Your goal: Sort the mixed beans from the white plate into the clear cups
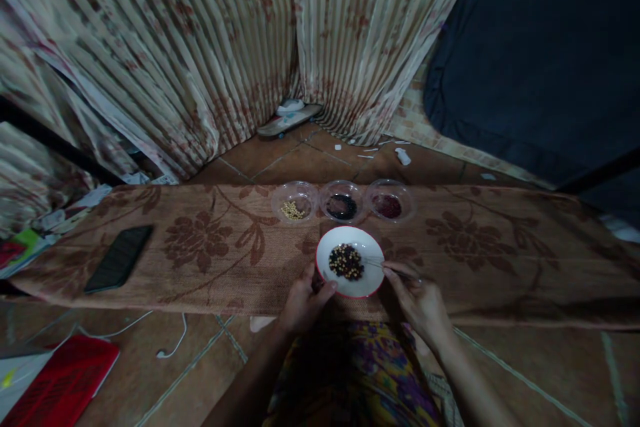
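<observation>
A white bowl with a red rim (324, 240) stands near the front edge of the cloth-covered bench. Mixed dark, yellow and reddish beans (346, 261) lie in its middle. My left hand (304, 299) grips the bowl's left front rim, thumb on top. In my right hand (419, 300), closed at the bowl's right side, are thin metal tweezers (373, 261) whose tips reach over the bowl towards the beans; the exact tips are blurred. Behind the bowl, three clear plastic bowls stand in a row: one with yellow beans (292, 210), one with black beans (342, 207), one with dark red beans (387, 206).
A dark phone (120, 258) lies on the left of the patterned cloth (470, 240). Papers (30, 243) sit at the far left end. Beyond the bench are a skateboard (290, 121) and curtains (240, 33). A red bag (65, 380) and white earphones (173, 345) lie on the tiled floor.
</observation>
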Demonstrator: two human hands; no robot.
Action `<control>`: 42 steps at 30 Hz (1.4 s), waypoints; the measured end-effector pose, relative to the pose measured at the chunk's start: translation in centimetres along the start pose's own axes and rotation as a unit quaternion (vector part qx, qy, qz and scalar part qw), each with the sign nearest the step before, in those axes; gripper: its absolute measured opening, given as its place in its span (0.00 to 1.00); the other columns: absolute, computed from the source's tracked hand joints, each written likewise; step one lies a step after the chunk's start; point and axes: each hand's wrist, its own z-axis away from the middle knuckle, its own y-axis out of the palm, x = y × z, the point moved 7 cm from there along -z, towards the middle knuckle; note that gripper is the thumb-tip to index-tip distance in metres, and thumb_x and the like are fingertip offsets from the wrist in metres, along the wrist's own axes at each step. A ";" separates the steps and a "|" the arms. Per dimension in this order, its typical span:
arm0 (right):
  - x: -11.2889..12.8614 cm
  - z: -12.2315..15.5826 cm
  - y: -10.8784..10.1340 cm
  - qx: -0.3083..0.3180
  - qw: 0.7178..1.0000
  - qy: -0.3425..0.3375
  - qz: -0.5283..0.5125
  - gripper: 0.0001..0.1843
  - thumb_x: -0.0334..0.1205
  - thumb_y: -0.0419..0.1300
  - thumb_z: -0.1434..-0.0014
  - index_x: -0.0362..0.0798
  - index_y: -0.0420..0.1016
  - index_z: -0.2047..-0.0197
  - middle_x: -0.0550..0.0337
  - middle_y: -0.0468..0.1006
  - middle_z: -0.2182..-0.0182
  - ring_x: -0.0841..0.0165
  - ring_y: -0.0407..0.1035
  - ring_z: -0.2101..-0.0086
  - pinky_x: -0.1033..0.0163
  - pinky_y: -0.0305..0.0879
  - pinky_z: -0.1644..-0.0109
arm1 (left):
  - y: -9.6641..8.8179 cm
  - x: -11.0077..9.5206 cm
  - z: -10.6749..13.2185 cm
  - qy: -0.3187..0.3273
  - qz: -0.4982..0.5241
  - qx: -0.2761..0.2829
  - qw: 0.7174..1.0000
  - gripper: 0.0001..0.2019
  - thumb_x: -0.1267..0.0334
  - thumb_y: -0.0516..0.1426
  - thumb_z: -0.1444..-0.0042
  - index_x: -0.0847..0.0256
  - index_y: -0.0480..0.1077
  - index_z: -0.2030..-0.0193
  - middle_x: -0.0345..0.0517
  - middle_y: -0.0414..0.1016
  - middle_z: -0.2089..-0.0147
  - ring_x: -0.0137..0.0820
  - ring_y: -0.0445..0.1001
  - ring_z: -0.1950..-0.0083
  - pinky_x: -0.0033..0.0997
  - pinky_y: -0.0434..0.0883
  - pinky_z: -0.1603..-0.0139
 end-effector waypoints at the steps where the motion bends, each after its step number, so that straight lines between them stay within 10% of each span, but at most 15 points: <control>1: 0.1 -0.1 0.1 0.002 1.000 -0.002 0.002 0.18 0.52 0.53 0.38 0.49 0.78 0.61 0.53 0.79 0.60 0.62 0.74 0.60 0.59 0.70 0.56 | 0.0 0.0 0.0 0.000 0.002 0.000 1.000 0.26 0.58 0.59 0.45 0.59 0.62 0.40 0.45 0.79 0.51 0.37 0.76 0.50 0.36 0.71 0.47; 42: 0.1 -0.4 1.5 -0.001 0.999 -0.044 0.032 0.15 0.48 0.54 0.37 0.51 0.79 0.62 0.56 0.80 0.64 0.63 0.75 0.62 0.60 0.69 0.58 | -0.2 0.1 0.0 0.008 -0.049 -0.006 0.999 0.25 0.57 0.58 0.44 0.61 0.63 0.40 0.42 0.79 0.57 0.33 0.75 0.59 0.29 0.71 0.55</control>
